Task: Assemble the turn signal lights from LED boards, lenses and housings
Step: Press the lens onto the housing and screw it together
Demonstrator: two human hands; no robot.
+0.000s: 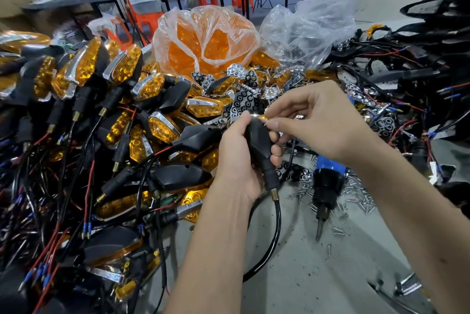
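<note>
Blk housing [256, 141], amber lenses [203, 41], blue screwdriver [329, 169]

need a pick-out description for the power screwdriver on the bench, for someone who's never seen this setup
Start at the bare grey bench in the lower right, just under the right hand. In a scatter of loose silver screws lies the electric screwdriver, bit pointing toward the viewer. It is the only thing there with a bright blue body above a black nose; everything around it is small and silver.

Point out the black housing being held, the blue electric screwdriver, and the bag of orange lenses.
black housing [256, 135], head view, on its dark back shell above the stem.
blue electric screwdriver [329, 169], head view, on its blue body.
bag of orange lenses [203, 39], head view, on the clear plastic over the lenses.
</note>
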